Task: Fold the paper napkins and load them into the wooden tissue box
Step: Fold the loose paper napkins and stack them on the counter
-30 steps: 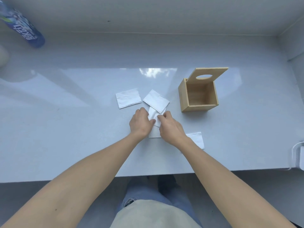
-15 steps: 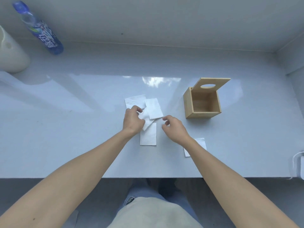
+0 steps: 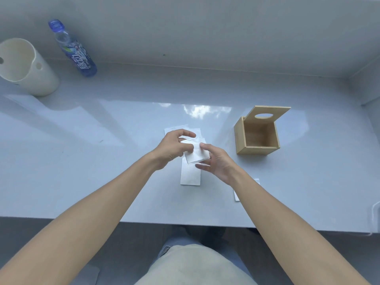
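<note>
My left hand [image 3: 171, 148] pinches a small folded white napkin [image 3: 197, 154] lifted just above the table. The thumb and fingers of my right hand [image 3: 216, 161] touch the same napkin from the right. A longer folded napkin [image 3: 190, 175] lies flat beneath them. Another napkin [image 3: 183, 129] lies behind my left hand, partly hidden. A further napkin [image 3: 236, 194] peeks out under my right forearm. The wooden tissue box [image 3: 258, 138] stands open to the right, its lid [image 3: 267, 114] with an oval hole tilted up at the back.
A cream cylindrical container [image 3: 24, 66] stands at the far left, with a blue-capped plastic bottle [image 3: 73, 49] next to it. The white table [image 3: 102, 161] ends at a wall behind and on the right. A white cable [image 3: 376, 208] lies at the right edge.
My left hand lifted a folded napkin off the pile, and my right hand came in to meet it. The camera tilted up, bringing the cup and bottle into view.
</note>
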